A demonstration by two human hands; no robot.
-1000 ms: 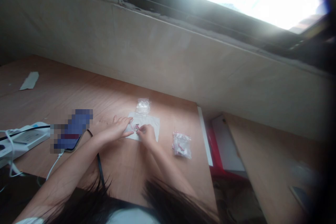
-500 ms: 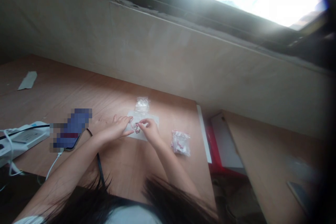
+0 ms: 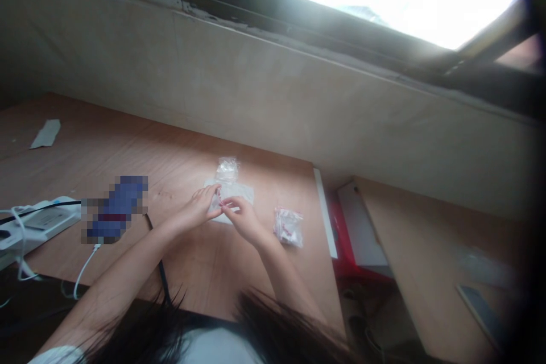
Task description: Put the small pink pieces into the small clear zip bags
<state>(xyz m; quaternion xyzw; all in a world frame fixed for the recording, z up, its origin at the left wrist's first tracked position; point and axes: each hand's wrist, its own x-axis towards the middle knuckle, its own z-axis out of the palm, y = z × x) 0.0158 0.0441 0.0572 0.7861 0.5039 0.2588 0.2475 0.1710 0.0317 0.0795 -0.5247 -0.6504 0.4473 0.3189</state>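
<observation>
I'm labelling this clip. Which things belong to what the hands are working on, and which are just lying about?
In hand:
left hand and right hand, fingertips meeting on a tiny red piece
white sheet beneath them
bag of red pieces
crumpled clear bag

Lying about:
power strip
blue device
paper scrap
red folder

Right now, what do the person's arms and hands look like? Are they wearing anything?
Both forearms are bare, and the left hand and right hand wear no gloves. A white sleeve edge shows at the left upper arm. A thin dark line by the left wrist may be a band or a cable; I cannot tell which.
</observation>
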